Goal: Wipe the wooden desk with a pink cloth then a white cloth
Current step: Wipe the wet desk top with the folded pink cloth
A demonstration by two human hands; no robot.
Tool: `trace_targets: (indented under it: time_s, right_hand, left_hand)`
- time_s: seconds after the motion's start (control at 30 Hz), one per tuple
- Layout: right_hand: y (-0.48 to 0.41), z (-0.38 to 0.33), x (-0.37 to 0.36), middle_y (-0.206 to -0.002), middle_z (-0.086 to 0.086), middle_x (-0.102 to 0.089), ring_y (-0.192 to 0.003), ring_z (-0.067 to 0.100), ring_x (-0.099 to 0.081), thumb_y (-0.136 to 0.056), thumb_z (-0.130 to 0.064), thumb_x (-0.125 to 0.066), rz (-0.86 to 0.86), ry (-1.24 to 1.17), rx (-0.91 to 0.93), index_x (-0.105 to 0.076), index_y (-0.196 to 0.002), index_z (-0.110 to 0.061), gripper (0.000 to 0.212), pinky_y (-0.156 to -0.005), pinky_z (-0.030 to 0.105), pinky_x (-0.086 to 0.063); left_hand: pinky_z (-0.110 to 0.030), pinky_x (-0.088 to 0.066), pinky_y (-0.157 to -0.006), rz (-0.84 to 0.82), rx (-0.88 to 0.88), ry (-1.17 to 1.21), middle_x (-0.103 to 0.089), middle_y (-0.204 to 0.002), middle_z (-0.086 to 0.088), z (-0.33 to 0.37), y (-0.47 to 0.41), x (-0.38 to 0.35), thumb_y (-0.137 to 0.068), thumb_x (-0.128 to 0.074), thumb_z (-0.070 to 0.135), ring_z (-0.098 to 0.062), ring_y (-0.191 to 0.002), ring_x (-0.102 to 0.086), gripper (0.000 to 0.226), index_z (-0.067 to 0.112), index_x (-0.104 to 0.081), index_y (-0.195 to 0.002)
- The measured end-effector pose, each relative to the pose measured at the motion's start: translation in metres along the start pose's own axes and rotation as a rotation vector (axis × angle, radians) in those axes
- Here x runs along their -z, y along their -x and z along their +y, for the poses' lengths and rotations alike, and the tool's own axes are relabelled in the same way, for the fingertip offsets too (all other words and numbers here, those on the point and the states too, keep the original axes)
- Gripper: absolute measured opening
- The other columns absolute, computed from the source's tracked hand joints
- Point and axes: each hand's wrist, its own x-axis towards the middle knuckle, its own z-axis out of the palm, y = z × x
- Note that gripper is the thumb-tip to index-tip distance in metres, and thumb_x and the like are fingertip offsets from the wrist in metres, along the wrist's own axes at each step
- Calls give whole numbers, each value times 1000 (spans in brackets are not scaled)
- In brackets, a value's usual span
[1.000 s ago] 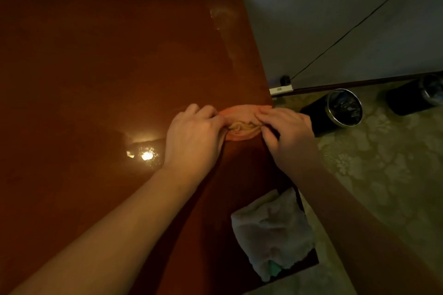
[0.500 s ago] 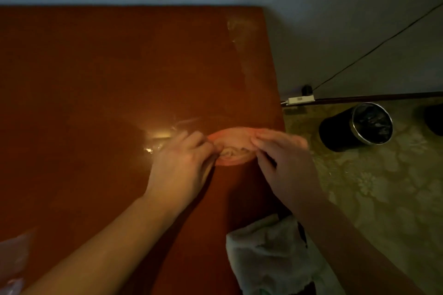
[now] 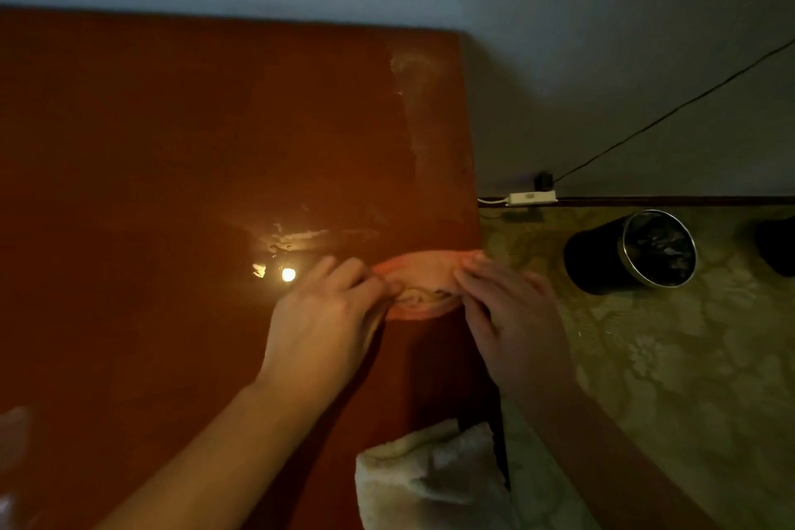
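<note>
A small pink cloth [image 3: 423,278] lies bunched on the reddish wooden desk [image 3: 193,142], close to its right edge. My left hand [image 3: 329,316] pinches the cloth's left end with its fingertips. My right hand [image 3: 512,314] pinches the right end, fingers bent over the fabric. A white cloth [image 3: 426,478] lies crumpled at the desk's near right corner, partly hanging over the edge. A bright light reflection sits on the desk just left of my left hand.
Right of the desk, on a patterned floor, a black cylindrical bin [image 3: 632,252] lies on its side; a second dark one [image 3: 778,245] is at the frame edge. A white power strip [image 3: 531,197] and a cable run along the wall. A pale blurred object [image 3: 13,443] is at the lower left.
The view has shifted, so desk and hands sit lower and further right in frame. Both hands stay on the pink cloth, folding it. Less of the white cloth shows.
</note>
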Motion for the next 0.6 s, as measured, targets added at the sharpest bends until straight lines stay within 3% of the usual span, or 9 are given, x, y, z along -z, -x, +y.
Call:
trace_targets:
  time_s: [0.27,0.43,0.6]
  right_hand:
    - [-69,10,-9,-129,1,-66,-125,13,-58,-94,-15,-62,133,-4,16,-71,-121,-13,28,-102,46,-41]
    - [-35,-9,5,-135,-4,-62,-127,12,-55,-99,-20,-56,-42,43,-101,-66,-128,-20,31,-92,28,-28]
    - [-80,7,-4,-132,2,-65,-121,16,-61,-95,-12,-61,100,4,-124,-69,-125,-14,31,-103,48,-44]
  left_hand:
    - [-31,-42,-63,93,67,-82,-64,-86,0,-19,-71,3,-86,-72,25,-25,-78,-54,8,22,-75,-92]
    - [-27,-36,-57,35,1,-13,-61,-82,2,-12,-34,5,-84,-75,26,-23,-73,-55,9,24,-75,-93]
    - [-36,-47,-62,91,-35,-62,-63,-86,1,-29,-95,-1,-83,-74,28,-25,-78,-55,11,26,-76,-94]
